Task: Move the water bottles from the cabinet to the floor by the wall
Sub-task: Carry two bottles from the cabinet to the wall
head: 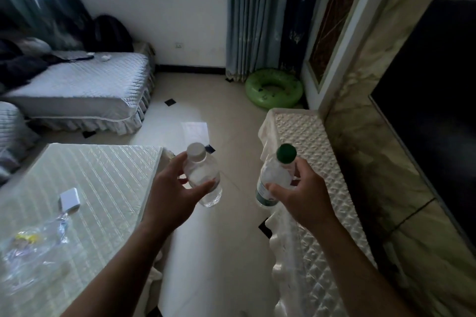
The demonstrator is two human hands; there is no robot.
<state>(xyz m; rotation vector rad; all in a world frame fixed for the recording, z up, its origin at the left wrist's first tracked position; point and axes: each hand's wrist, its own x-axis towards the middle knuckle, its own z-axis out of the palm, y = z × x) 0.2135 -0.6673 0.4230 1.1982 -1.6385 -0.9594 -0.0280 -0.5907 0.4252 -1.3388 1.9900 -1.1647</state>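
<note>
My left hand (172, 188) grips a clear water bottle with a white cap (202, 175), held upright above the tiled floor (206, 252). My right hand (301, 193) grips a second clear bottle with a green cap and a green label (274, 175), tilted slightly, beside the edge of the low cabinet (311, 152) draped in white quilted cloth along the right wall. Both bottles are in the air, apart from each other, over the aisle between the cabinet and the table.
A table with a pale quilted cover (85, 188) stands at the left, bearing a white box (69, 201) and a plastic bag (33, 244). A sofa (85, 85) lies beyond. A green swim ring (273, 89) rests by the curtain. A dark television (435, 100) hangs at the right.
</note>
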